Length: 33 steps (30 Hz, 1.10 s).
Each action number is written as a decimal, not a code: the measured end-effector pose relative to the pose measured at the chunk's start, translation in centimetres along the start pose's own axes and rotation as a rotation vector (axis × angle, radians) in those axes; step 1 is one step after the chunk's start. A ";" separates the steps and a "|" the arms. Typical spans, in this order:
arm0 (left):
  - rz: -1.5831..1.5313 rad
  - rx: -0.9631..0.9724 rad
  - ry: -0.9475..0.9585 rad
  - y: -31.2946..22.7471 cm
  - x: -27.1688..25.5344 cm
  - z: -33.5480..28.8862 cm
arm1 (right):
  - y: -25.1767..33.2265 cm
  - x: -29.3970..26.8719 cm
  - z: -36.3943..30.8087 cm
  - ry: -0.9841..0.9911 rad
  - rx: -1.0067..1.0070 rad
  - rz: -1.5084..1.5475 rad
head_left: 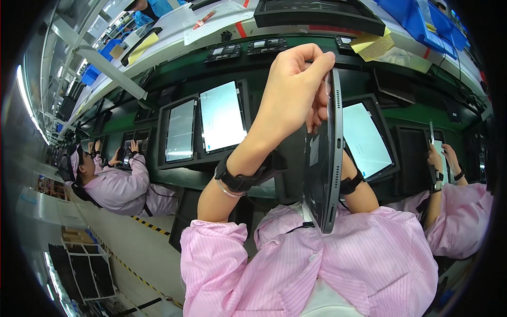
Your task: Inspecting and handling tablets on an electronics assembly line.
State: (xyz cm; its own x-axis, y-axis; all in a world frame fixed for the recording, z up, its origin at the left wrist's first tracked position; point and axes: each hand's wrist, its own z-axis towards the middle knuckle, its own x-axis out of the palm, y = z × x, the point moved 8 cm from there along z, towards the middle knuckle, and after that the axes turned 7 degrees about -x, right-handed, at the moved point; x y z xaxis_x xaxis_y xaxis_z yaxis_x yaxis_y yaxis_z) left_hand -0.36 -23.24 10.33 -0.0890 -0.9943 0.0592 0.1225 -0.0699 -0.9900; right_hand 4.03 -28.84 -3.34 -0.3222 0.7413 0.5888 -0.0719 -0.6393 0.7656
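Observation:
My left hand (297, 87) pinches the upper end of a thin grey tablet (338, 150), thumb on its edge. The tablet stands on edge, its narrow side toward me, showing a port and small speaker holes. Loose clear film seems to hang along its left face. My right forearm (362, 193), with a black wristband, passes behind the tablet, which hides that hand and its fingers. To the left lies a black tray (198, 161) holding two tablets with lit screens (223, 116). Right of the held tablet, another lit tablet (366, 140) rests in a second black tray (392, 170).
A green-edged bench carries more dark trays (414, 153) and small black parts (223, 53). Above runs a white shelf (174, 37) with papers, yellow notes (374, 45), a black tray (319, 13) and blue bins (417, 24). Co-workers sit at left (119, 182) and right (459, 216).

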 end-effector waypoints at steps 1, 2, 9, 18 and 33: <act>0.051 0.028 -0.007 -0.4 0.0 -0.4 | 0.1 0.0 0.2 0.002 0.001 0.004; 0.105 0.056 -0.014 -0.8 0.0 -0.7 | 1.5 -0.1 0.7 0.020 -0.136 -0.067; 0.008 0.251 -0.165 -0.5 -2.4 -9.5 | 13.9 -0.1 0.1 -0.255 -0.915 -0.917; -0.350 1.094 -0.388 3.2 -17.5 -6.6 | 13.5 12.0 -8.0 0.480 -1.077 -1.196; -0.185 1.056 0.205 -0.3 -19.5 -6.0 | 13.3 7.0 -7.0 0.515 -0.577 -0.932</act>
State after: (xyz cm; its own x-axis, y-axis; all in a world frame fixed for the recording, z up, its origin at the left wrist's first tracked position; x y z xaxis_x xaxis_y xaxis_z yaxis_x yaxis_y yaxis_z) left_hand -4.57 -3.37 8.67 -0.3443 -0.9357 0.0767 0.8683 -0.3484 -0.3532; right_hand -5.83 -33.55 9.15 -0.2509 0.8818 -0.3994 -0.8445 0.0023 0.5355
